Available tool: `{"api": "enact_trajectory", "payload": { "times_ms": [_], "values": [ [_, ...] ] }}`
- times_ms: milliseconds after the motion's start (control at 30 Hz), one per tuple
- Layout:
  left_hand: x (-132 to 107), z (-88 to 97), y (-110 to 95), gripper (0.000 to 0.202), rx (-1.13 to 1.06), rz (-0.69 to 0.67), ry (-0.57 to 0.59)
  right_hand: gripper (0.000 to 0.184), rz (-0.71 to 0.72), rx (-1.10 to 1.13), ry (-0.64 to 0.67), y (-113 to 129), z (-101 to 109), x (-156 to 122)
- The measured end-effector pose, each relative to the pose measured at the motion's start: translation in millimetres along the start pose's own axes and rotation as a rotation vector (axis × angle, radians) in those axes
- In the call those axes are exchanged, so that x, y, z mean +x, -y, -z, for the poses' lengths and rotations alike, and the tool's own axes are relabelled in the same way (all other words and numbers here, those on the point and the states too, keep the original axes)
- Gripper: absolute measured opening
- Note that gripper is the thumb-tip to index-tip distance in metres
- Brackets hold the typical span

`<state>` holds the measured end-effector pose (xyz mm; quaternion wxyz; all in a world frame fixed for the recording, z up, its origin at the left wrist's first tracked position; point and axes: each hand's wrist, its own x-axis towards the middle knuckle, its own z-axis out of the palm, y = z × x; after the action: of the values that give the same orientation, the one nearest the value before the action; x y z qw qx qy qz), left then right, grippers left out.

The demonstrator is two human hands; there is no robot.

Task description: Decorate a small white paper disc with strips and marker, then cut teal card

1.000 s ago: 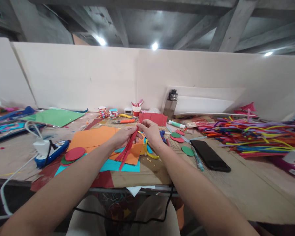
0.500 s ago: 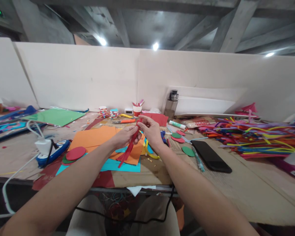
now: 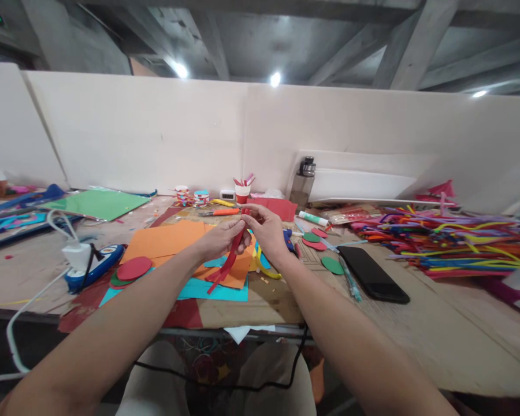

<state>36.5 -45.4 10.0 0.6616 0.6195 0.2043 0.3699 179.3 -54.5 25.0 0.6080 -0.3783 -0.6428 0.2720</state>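
Both hands meet over the middle of the table around a bundle of red paper strips (image 3: 226, 267). My left hand (image 3: 225, 238) is closed on the bundle near its upper end, and the loose tails hang down toward the lower left. My right hand (image 3: 264, 226) pinches the top of the same strips, its fingertips touching those of the left. Below the hands lie orange paper sheets (image 3: 164, 240) and a light blue sheet (image 3: 225, 292). A yellow curved strip (image 3: 266, 268) sits just under the right wrist.
A black phone (image 3: 372, 274), green and red paper discs (image 3: 331, 265) and a glue stick (image 3: 313, 218) lie to the right, before a pile of coloured pipe cleaners (image 3: 459, 237). A blue power strip (image 3: 95, 267) stands left. A bottle (image 3: 302, 185) is at the back.
The fingertips have shifted slightly downward along the top of the red strips, the right hand's fingers bending closer to the left's. Both hands keep their hold.
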Motion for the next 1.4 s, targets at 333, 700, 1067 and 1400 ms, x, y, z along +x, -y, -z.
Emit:
{"api": "enact_trajectory", "payload": {
  "times_ms": [333,700,1067,1400],
  "values": [
    [3,4.9,-13,0.022,-0.311,-0.065,-0.072,0.044,-0.135,0.140,0.107,-8,-5,1],
    [12,28.4,-23,0.025,-0.865,-0.209,-0.475,0.040,-0.009,-0.224,0.294,-34,-16,-6],
    [14,33.4,-23,0.025,-0.883,-0.245,-0.507,0.030,-0.153,-0.019,0.320,-28,-15,-6],
    [12,29.3,-24,0.029,-0.773,-0.226,-0.511,0.032,-0.268,-0.065,0.423,-24,-10,-4]
  ]
}}
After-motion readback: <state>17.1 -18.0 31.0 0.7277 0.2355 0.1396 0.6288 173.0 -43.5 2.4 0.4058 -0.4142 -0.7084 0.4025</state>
